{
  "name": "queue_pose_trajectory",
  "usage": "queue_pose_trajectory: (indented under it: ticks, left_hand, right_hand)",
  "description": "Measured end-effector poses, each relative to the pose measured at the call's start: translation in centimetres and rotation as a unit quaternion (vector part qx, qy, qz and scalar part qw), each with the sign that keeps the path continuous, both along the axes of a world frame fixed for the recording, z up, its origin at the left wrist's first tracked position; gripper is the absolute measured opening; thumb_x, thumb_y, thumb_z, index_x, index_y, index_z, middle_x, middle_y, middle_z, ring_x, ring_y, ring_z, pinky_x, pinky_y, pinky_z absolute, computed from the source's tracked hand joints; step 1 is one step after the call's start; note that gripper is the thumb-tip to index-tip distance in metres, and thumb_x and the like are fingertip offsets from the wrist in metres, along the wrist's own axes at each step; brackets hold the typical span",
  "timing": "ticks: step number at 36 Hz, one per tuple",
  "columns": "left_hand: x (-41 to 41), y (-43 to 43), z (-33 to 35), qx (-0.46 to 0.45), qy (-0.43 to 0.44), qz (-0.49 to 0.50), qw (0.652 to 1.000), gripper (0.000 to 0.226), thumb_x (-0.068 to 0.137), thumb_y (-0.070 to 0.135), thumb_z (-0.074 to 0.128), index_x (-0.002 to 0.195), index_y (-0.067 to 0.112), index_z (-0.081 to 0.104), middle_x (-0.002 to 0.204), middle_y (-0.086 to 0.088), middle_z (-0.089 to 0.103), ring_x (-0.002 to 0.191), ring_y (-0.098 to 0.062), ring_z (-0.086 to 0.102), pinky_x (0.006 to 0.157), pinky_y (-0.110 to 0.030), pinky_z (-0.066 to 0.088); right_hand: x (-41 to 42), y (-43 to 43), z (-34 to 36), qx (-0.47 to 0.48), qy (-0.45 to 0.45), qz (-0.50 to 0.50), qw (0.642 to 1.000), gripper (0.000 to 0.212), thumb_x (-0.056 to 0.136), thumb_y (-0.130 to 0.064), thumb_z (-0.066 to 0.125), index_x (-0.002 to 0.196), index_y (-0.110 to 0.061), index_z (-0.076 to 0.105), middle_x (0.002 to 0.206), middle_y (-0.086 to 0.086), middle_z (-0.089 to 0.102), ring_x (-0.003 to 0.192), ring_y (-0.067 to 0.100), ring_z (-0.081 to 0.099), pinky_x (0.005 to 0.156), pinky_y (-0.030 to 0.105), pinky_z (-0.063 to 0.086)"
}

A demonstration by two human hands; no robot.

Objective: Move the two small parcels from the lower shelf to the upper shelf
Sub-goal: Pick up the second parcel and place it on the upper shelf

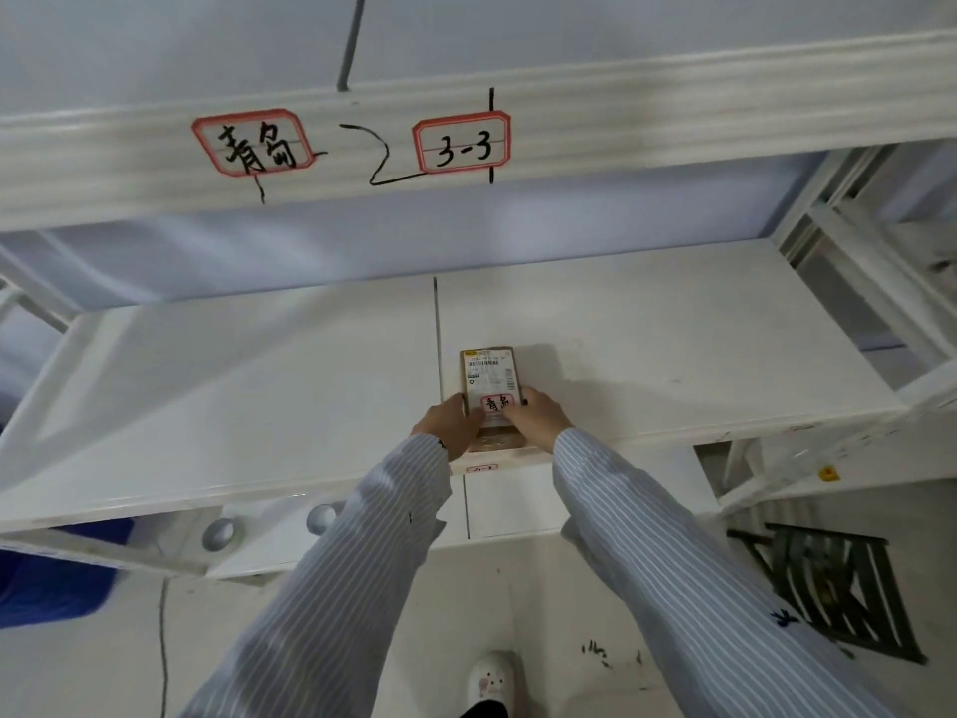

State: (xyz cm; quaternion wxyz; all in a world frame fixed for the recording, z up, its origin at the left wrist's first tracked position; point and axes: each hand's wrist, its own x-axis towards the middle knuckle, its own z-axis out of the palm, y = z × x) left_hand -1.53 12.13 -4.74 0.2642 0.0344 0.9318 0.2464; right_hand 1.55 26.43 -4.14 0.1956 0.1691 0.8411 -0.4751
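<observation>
A small brown cardboard parcel (pixel 489 374) with a white shipping label and a red-framed sticker lies on the white shelf board (pixel 259 386), near its front edge, just right of the board's seam. My left hand (pixel 451 423) grips its left side and my right hand (pixel 538 417) grips its right side. The near end of the parcel is hidden between my hands. Only this one parcel shows. Above it runs the front rail of the higher shelf (pixel 673 111), with red-framed labels, one reading 3-3.
A lower white shelf (pixel 507 502) sits below, with two round grey caps (pixel 222 533). A blue bin (pixel 57 577) stands at the lower left. A dark metal grate (pixel 828 588) lies on the floor at right. White rack posts (pixel 854 261) rise at right.
</observation>
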Motion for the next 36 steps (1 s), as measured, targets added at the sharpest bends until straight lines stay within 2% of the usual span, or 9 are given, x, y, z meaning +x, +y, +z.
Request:
queue_pose_trajectory:
  ticks: [4,6,10,13,16,22,26,29,36]
  left_hand:
    - [0.2,-0.1,0.5,0.014,0.004,-0.002,1.000,0.046,0.099,0.037,0.035,0.140,0.017,0.044,0.126,-0.012,0.062,0.090,-0.023,0.060,0.080,-0.038,0.054]
    - [0.5,-0.1,0.9,0.017,0.012,-0.002,1.000,0.046,0.099,0.038,0.035,0.139,0.018,0.043,0.125,-0.012,0.062,0.089,-0.023,0.060,0.080,-0.040,0.056]
    - [1.3,-0.2,2.4,0.029,0.035,-0.004,0.999,0.045,0.098,0.038,0.035,0.138,0.018,0.043,0.124,-0.011,0.063,0.088,-0.024,0.060,0.076,-0.039,0.056]
    - [2.2,-0.3,4.0,0.047,0.054,0.008,0.997,0.044,0.098,0.037,0.035,0.138,0.020,0.041,0.123,-0.012,0.064,0.093,-0.026,0.061,0.081,-0.039,0.054]
    - [3.5,-0.3,5.8,0.070,0.083,0.016,0.994,0.045,0.099,0.035,0.035,0.142,0.021,0.038,0.124,-0.012,0.064,0.094,-0.027,0.060,0.079,-0.036,0.050]
    - [6.7,-1.0,9.8,0.104,0.147,0.027,0.983,0.056,0.100,0.039,0.036,0.153,0.025,0.024,0.130,-0.011,0.062,0.105,-0.029,0.063,0.089,-0.040,0.053]
    - [9.7,-1.4,12.6,0.132,0.182,0.041,0.973,0.056,0.101,0.038,0.033,0.155,0.029,0.018,0.133,-0.009,0.061,0.109,-0.029,0.063,0.092,-0.041,0.052]
    - [12.2,-1.7,14.7,0.151,0.212,0.048,0.964,0.054,0.102,0.033,0.032,0.154,0.032,0.019,0.134,-0.009,0.061,0.112,-0.030,0.062,0.096,-0.044,0.050]
    - [18.0,-2.5,18.5,0.178,0.265,0.056,0.946,0.052,0.103,0.032,0.032,0.154,0.030,0.023,0.137,-0.007,0.059,0.121,-0.029,0.058,0.103,-0.046,0.046]
  right_hand:
    - [0.1,0.1,0.0,0.001,0.009,-0.001,1.000,0.041,0.096,-0.022,0.046,0.136,-0.018,0.054,0.135,0.005,0.061,0.101,0.017,0.056,0.086,0.026,0.045]
    - [0.2,0.2,0.3,0.000,0.015,-0.005,1.000,0.042,0.096,-0.021,0.046,0.137,-0.018,0.053,0.134,0.004,0.062,0.100,0.016,0.056,0.083,0.025,0.045]
    - [1.0,0.2,1.6,-0.002,0.036,-0.010,0.999,0.045,0.095,-0.018,0.046,0.139,-0.021,0.051,0.135,0.003,0.061,0.111,0.020,0.059,0.087,0.027,0.046]
    - [1.7,0.2,3.1,-0.013,0.062,-0.018,0.998,0.047,0.093,-0.017,0.046,0.138,-0.026,0.052,0.134,0.000,0.062,0.110,0.018,0.059,0.091,0.029,0.048]
    - [2.7,0.2,4.8,-0.013,0.088,-0.015,0.996,0.051,0.092,-0.013,0.047,0.141,-0.028,0.048,0.132,0.001,0.063,0.112,0.021,0.060,0.094,0.033,0.050]
    - [6.1,-0.1,9.2,-0.018,0.151,-0.015,0.988,0.057,0.092,-0.008,0.044,0.144,-0.031,0.041,0.132,-0.001,0.061,0.111,0.020,0.058,0.095,0.033,0.050]
    - [8.7,-0.6,11.9,-0.018,0.188,-0.016,0.982,0.063,0.093,-0.009,0.041,0.151,-0.033,0.033,0.138,-0.002,0.058,0.122,0.023,0.056,0.102,0.037,0.048]
    - [11.1,-1.0,13.7,-0.018,0.216,-0.013,0.976,0.064,0.096,-0.011,0.038,0.155,-0.033,0.025,0.143,-0.001,0.055,0.128,0.024,0.053,0.107,0.041,0.046]
    - [16.6,-1.6,17.0,-0.031,0.279,-0.015,0.960,0.065,0.096,-0.014,0.043,0.154,-0.037,0.025,0.145,-0.004,0.053,0.131,0.021,0.051,0.109,0.043,0.043]
